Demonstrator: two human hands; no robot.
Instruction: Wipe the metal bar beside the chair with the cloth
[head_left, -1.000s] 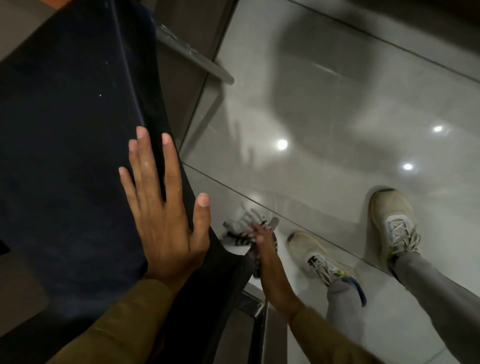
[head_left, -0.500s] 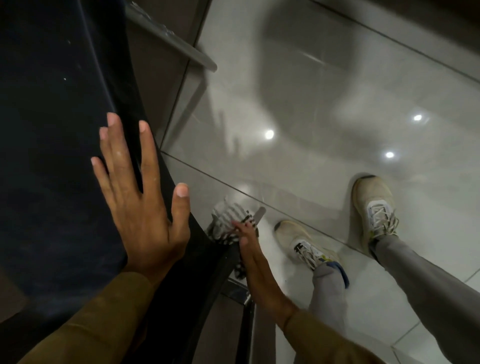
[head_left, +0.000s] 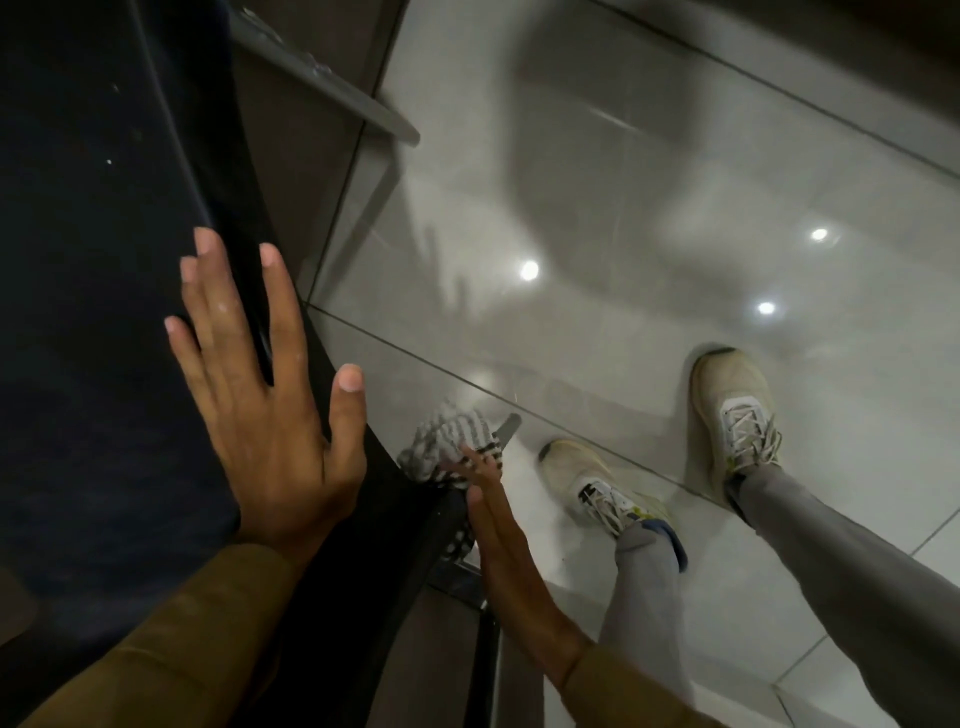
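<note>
Head view, looking down: no brand, label or writing can be read anywhere, and the marks on the shoe tongues are too blurred to make out. Two hands show. One left hand (head_left: 265, 395) lies flat with fingers spread wide on the dark chair (head_left: 93, 312) at the left, its grip holding nothing. One right hand (head_left: 498, 530), lower and nearer the middle, has its fingers stretched out straight, pressing one grey-and-white checked cloth (head_left: 447, 447) against the metal bar (head_left: 506, 431) beside the chair's right edge; only the bar's grey far tip shows past the cloth. Whether the thumb closes around the cloth I cannot tell. Two pale laced shoes (head_left: 597, 488) stand on the glossy tiled floor (head_left: 675, 208) to the right, under grey trouser legs. Both sleeves are mustard brown. Three bright light spots reflect in the tiles
</note>
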